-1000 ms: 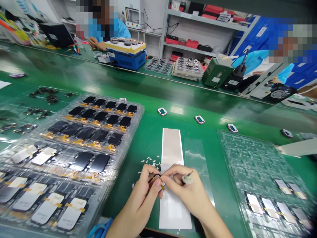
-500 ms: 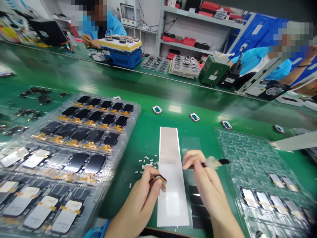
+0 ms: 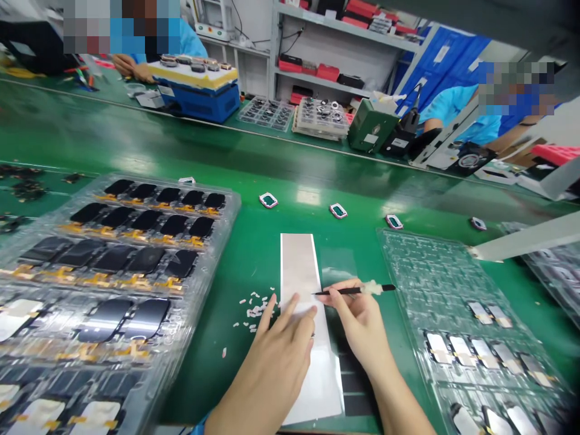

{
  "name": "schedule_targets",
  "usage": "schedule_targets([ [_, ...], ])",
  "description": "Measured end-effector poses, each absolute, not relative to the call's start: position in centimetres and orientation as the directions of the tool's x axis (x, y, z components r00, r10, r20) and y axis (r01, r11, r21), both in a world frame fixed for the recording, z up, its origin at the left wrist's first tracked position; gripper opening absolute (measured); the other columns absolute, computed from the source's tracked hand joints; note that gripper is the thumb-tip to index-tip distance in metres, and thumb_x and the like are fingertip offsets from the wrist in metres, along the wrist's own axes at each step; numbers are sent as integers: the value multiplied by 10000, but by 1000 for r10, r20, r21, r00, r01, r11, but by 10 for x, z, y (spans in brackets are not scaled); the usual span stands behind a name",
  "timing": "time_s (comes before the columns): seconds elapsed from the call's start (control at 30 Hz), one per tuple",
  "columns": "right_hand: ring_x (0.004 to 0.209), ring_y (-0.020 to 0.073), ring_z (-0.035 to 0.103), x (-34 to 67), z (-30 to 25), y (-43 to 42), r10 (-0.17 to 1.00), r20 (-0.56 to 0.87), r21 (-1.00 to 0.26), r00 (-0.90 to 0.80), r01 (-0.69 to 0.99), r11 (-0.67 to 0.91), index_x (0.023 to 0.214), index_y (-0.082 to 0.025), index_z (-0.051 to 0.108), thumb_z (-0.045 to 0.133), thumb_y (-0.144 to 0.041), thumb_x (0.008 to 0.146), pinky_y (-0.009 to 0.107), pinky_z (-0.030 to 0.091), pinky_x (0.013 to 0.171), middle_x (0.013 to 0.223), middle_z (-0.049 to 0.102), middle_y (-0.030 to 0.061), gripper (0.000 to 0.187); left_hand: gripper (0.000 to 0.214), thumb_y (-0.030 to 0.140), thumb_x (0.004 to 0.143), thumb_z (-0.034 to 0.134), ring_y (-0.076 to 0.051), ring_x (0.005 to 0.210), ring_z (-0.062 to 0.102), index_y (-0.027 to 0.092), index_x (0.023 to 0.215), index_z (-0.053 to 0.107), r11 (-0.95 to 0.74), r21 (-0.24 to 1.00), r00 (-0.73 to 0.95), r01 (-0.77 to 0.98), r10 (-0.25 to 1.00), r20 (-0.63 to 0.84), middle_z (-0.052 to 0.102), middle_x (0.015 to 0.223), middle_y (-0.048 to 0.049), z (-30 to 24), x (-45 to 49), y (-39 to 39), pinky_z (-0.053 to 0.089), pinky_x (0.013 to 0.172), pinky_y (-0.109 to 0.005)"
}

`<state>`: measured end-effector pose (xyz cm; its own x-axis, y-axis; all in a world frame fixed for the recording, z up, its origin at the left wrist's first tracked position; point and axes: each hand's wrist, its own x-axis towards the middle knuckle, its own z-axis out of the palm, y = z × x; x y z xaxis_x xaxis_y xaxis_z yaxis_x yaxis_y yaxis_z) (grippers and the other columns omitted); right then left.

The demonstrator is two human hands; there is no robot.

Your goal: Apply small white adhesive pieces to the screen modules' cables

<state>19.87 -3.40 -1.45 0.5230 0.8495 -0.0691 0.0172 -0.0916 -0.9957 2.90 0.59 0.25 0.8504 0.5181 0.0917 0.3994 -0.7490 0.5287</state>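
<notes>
My left hand (image 3: 276, 362) lies over the white film strip (image 3: 301, 272), its fingers spread and nothing visible in them. My right hand (image 3: 357, 320) pinches a slim black pick (image 3: 353, 290) with a tuft of white cotton on its shaft, and the pick's fine tip points left over the strip. Small white scraps (image 3: 252, 310) are scattered on the green mat just left of my left fingertips. The strip's lower part is partly hidden by my left hand.
A clear tray of black panels with gold flex tails (image 3: 122, 241) fills the left side. A clear tray with white-backed panels (image 3: 453, 290) lies on the right. Several small pink-rimmed parts (image 3: 268, 200) line the mat. A co-worker's hands (image 3: 131, 69) rest beyond, near a blue fixture (image 3: 194, 90).
My left hand no longer shows the small gold-edged part and its fingers have spread. My right hand has moved left, bringing the pick over the strip. The whole view has shifted slightly.
</notes>
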Motion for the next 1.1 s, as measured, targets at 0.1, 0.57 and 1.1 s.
schedule_targets([
  [0.1,738,207,707,200,-13,-34,844,-77,-996,531,-6,-88,858,-179,627,735,-524,807,376,607,795,881,627,59,366,277,79,967,364,-341,1383,440,189,1156,534,-741,536,844,404,528,93,690,1249,-117,2,29,6,317,1105,-698],
  [0.57,727,188,694,199,-12,-34,846,-61,-997,530,3,-74,832,-163,657,760,-494,791,317,604,747,857,623,54,348,217,54,948,396,-339,1373,455,194,1007,551,-760,524,843,385,521,136,658,1327,-95,-4,28,6,321,1105,-704],
  [1.1,751,201,707,197,-14,-35,841,-56,-998,538,-22,-52,849,-173,634,759,-513,789,315,602,739,846,646,53,367,230,71,965,358,-308,1380,454,209,1047,522,-744,547,807,384,558,194,702,1238,-87,-12,29,2,265,1125,-682],
])
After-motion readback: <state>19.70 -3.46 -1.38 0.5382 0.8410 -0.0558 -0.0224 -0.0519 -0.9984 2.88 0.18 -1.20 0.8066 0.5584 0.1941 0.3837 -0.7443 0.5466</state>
